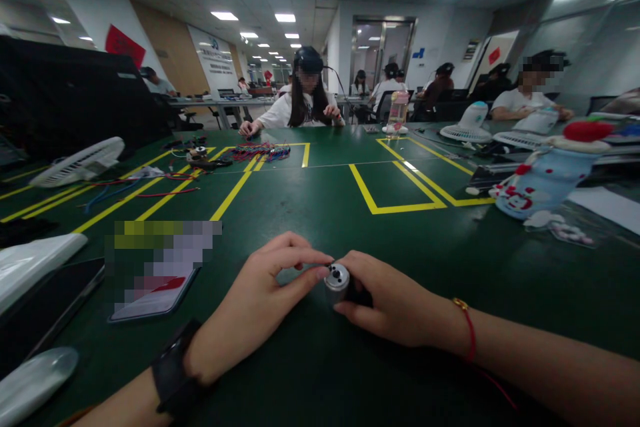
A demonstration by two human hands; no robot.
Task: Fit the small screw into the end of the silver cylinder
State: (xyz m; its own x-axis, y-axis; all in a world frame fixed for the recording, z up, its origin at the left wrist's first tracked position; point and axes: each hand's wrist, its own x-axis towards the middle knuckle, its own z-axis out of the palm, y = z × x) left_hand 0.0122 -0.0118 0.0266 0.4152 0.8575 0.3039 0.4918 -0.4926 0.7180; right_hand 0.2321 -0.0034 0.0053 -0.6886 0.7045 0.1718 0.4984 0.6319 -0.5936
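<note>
A small electric motor (pixel 337 285), a silver cylinder with dark holes in its top face, stands upright on the green table in front of me. My right hand (pixel 383 297) is closed round its right side, thumb in front and fingers behind. From the left, my left hand (pixel 273 287) reaches to the rim of its top face. There the thumb and index finger come together in a pinch; whatever is between the tips is too small to make out.
Left of my hands lie a pixelated flat card (pixel 163 273), a phone (pixel 53 307) and a computer mouse (pixel 37 383). Wire bundles (pixel 257 152) are farther back, near a seated co-worker (pixel 305 97). A light blue bottle (pixel 545 177) stands at right.
</note>
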